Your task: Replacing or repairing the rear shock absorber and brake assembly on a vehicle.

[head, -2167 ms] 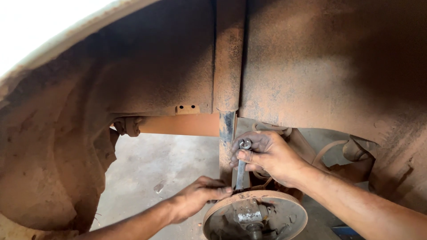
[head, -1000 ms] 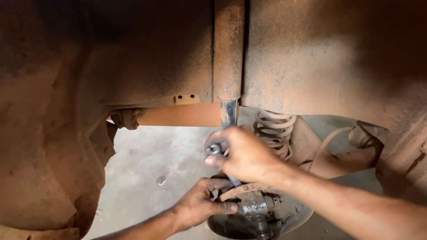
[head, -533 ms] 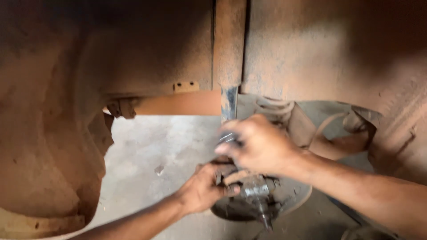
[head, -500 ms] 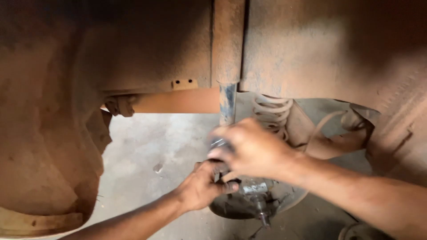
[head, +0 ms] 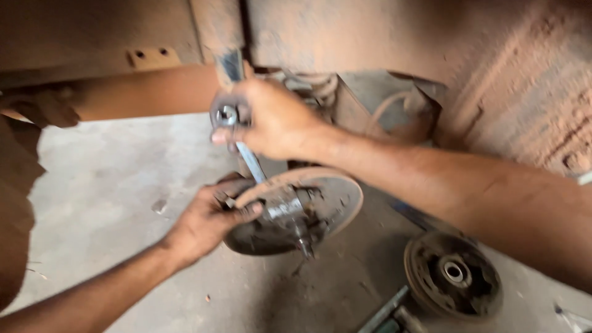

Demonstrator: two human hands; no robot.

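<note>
The step in hand looks like turning a fastener at the wheel hub with a wrench (head: 242, 143). To do it well, I judge, the wrench's lower end should sit square and fully on the fastener before any force goes in, the pull should run steady along the swing of the handle and not sideways, and the other hand should brace the plate so it cannot rock.

The right hand (head: 274, 120) comes in from 3 o'clock and is closed around the upper end of the wrench; the ring end shows at the hand's 9 o'clock edge, between thumb and forefinger. The shaft runs down toward 5 o'clock and ends at the hub (head: 285, 213) in the middle of the brake backing plate (head: 333, 197). Whether it is seated on a nut there cannot be told; that spot is greasy and partly hidden.

The left hand (head: 213, 216) comes up from 7 o'clock. Its fingers are curled, narrow, gripping the backing plate's rim at the plate's 9 o'clock side, the thumb lying across toward the hub.

The plate sits tilted, just below the middle of the view, with the rusty shock absorber (head: 216, 24) rising at 12 o'clock and a coil spring (head: 308, 83) behind the right hand. On the concrete floor (head: 105, 179), at 4 o'clock from the plate and apart from it, lies a brake drum (head: 453, 274), open side up. The dust-caked wheel arch (head: 524, 80) fills the 1 to 2 o'clock corner.
</note>
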